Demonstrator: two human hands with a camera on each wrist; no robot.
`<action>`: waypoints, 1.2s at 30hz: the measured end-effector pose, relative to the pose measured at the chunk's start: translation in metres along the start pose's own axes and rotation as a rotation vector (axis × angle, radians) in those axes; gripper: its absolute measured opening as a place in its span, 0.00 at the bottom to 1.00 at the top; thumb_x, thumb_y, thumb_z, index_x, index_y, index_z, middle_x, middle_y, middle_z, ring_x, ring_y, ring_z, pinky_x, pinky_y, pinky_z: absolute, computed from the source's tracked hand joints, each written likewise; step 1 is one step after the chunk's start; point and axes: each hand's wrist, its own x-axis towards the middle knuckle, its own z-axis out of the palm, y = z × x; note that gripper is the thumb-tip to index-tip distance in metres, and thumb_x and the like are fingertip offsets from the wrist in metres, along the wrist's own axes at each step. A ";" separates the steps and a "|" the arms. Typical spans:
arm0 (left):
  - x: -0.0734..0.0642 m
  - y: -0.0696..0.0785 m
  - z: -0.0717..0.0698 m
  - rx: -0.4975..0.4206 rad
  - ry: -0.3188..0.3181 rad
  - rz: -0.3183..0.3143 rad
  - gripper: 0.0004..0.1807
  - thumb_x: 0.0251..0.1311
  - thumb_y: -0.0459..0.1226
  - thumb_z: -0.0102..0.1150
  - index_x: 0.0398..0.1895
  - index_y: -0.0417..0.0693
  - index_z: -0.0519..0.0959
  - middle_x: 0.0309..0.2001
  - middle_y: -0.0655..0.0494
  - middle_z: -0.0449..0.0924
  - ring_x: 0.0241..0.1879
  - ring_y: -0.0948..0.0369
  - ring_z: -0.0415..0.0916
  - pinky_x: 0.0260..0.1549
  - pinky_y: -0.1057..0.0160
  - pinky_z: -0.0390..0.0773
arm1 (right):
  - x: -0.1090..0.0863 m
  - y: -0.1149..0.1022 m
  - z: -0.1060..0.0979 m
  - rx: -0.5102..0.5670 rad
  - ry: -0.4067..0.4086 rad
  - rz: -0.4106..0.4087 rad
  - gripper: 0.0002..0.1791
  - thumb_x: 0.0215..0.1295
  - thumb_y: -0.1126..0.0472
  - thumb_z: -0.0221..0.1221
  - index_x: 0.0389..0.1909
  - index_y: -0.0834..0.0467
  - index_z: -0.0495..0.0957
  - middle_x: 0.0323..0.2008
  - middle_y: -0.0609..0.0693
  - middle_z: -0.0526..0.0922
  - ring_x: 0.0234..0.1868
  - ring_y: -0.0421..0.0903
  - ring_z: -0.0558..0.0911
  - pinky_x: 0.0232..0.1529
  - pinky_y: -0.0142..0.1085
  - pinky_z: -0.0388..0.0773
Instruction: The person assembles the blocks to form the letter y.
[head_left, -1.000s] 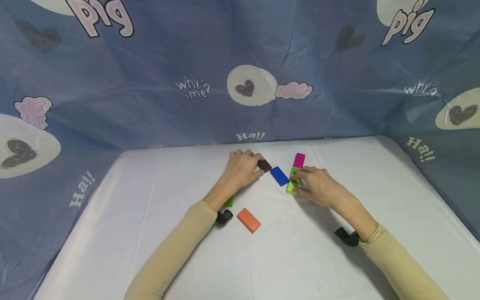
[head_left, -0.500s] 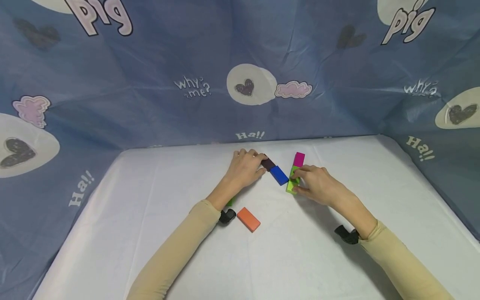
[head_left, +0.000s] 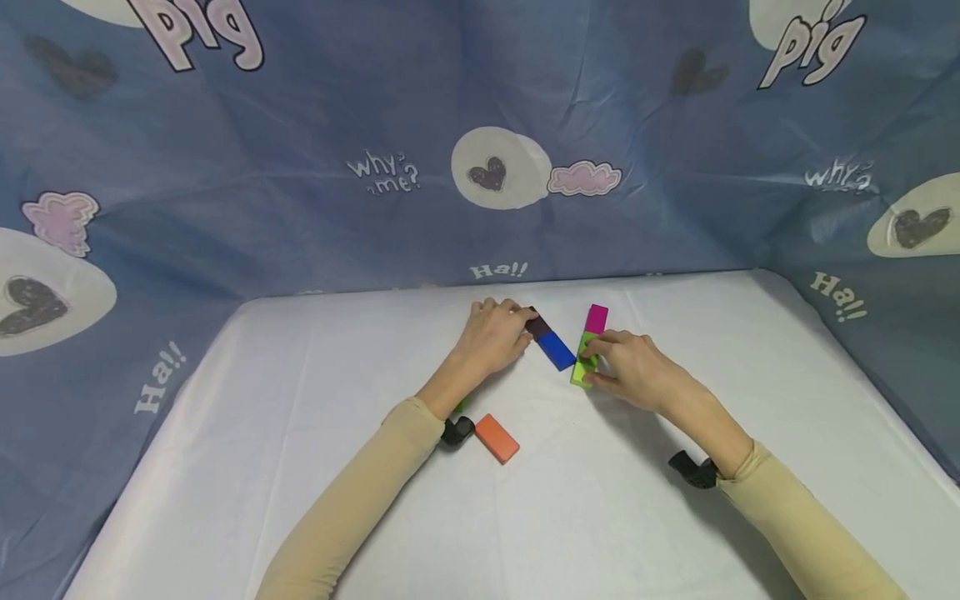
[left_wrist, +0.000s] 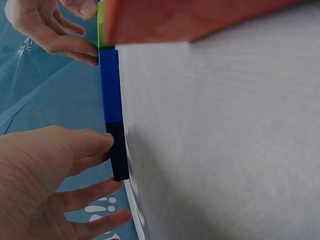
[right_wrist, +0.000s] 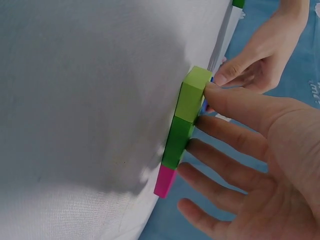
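My left hand [head_left: 491, 337] pinches a dark brown block [head_left: 538, 325] between thumb and fingers, its end against a blue block [head_left: 557, 351]. The two form a slanted row running down to the right. My right hand [head_left: 637, 371] holds a lime green block [right_wrist: 192, 97], thumb near its front end, with the other fingers along a darker green block [right_wrist: 178, 142]. Behind these, a magenta block [head_left: 597, 318] continues that second row. The blue block's corner meets the green row, so both rows make a V shape. In the left wrist view the dark block [left_wrist: 117, 152] sits under the thumb.
On the white table [head_left: 600, 517], an orange block [head_left: 497, 438] lies in front of the left wrist. Another green block [head_left: 462, 405] is mostly hidden under the left forearm. A blue printed cloth [head_left: 315, 208] hangs behind the table.
My left hand has slid the dark brown block to the right until it meets the blue block end to end. My right hand stays on the green row.
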 end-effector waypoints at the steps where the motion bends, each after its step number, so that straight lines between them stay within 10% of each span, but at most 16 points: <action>1: 0.000 0.000 0.000 -0.002 -0.001 0.001 0.24 0.80 0.47 0.59 0.74 0.58 0.78 0.70 0.49 0.82 0.64 0.43 0.81 0.65 0.42 0.77 | 0.000 0.000 0.000 0.000 0.001 0.001 0.14 0.68 0.60 0.73 0.52 0.60 0.88 0.54 0.58 0.90 0.57 0.61 0.88 0.58 0.69 0.81; 36: -0.036 -0.026 -0.032 -0.113 -0.058 0.019 0.20 0.79 0.47 0.59 0.70 0.59 0.80 0.69 0.48 0.82 0.64 0.42 0.80 0.65 0.40 0.76 | 0.000 -0.001 0.000 0.000 0.004 0.002 0.16 0.68 0.60 0.72 0.53 0.61 0.87 0.56 0.60 0.89 0.58 0.62 0.87 0.59 0.68 0.81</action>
